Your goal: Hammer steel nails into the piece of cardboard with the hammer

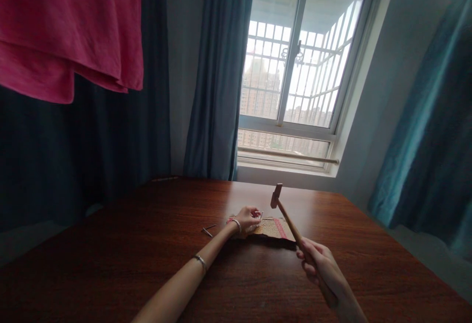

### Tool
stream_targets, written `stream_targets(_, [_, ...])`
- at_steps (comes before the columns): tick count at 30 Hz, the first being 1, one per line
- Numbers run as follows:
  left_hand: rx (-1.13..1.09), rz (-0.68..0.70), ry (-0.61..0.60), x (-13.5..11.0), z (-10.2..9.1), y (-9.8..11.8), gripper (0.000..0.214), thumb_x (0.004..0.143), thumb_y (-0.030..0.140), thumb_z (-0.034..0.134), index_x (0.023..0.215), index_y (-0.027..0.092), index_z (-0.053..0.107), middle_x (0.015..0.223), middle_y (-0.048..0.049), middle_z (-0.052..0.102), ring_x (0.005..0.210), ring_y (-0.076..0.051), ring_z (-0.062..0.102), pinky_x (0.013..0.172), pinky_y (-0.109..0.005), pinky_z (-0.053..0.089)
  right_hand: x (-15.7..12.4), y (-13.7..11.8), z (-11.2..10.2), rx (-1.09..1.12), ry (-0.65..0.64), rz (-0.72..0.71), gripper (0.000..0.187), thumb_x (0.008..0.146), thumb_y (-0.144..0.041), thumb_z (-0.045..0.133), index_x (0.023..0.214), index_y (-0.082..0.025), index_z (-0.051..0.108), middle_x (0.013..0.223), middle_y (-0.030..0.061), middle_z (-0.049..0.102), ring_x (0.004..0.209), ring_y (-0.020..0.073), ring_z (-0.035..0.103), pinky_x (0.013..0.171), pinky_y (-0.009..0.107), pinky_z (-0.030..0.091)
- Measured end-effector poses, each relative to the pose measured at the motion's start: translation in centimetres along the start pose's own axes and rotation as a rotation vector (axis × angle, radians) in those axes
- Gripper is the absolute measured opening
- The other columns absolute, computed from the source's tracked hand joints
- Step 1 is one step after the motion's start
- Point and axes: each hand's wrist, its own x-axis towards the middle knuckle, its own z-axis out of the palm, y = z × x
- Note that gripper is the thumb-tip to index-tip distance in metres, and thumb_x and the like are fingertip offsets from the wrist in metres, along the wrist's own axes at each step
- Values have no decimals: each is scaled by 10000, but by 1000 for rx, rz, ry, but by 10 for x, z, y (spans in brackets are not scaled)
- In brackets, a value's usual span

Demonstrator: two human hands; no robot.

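Observation:
My right hand is wrapped around the wooden handle of a hammer. The hammer's head is raised above the table and tilts away from me. Ahead and to the left, my left hand rests at a flat tan piece with pink bands, which looks like cardboard and has a dark, ragged front edge. A thin nail stands roughly upright at its pinched fingertips; its lower end is hard to make out. Left of that hand, a few loose nails lie crossed on the wood.
Everything rests on a wide brown wooden table. A barred window and blue curtains stand behind it. Pink cloth hangs at the upper left, and another curtain hangs on the right.

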Motion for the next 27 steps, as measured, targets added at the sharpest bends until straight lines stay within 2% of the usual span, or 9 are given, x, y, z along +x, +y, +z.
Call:
stream_targets(6, [-126,-4,-97,2,-7,0,324,594,256,635,880,103,653,816,-57,655,762,-156,577,681,-236,445,15,12,-18,-36,72,-4,390,627,-528,620,734,-162,535,574,-36,502,303,14,327,260,159,245])
stream_targets(11, [-321,-87,-162,2,-17,4,406,584,211,637,971,90,617,874,-78,652,805,-169,585,722,-270,452,24,21,-28,-13,70,0,394,623,-532,622,713,-159,531,563,-40,492,305,12,337,266,149,246])
stream_targets(15, [-432,-130,-228,1,-34,7,445,603,212,614,1035,108,593,987,-98,635,912,-195,576,793,-304,437,28,28,-29,-18,77,10,385,633,-522,621,689,-155,517,591,-34,505,316,9,352,271,143,247])
stream_targets(20, [-359,-42,-283,0,-57,19,456,623,279,639,1054,136,591,1068,-97,611,1010,-208,540,868,-320,402,31,33,-26,-22,74,6,376,663,-518,594,715,-154,517,598,-38,503,315,7,352,272,138,247])
stream_targets(23, [-165,10,-220,-1,-49,25,443,606,313,665,1012,144,612,1023,-79,629,965,-195,559,876,-314,396,30,34,-24,-31,76,16,374,667,-517,590,728,-155,522,601,-39,505,317,7,353,269,135,246])
stream_targets(27, [-4,25,-90,-2,-19,25,387,607,316,657,950,137,638,927,-61,655,859,-183,584,766,-267,442,28,34,-20,-20,80,21,406,630,-543,608,705,-154,518,591,-39,509,307,7,353,264,138,249])
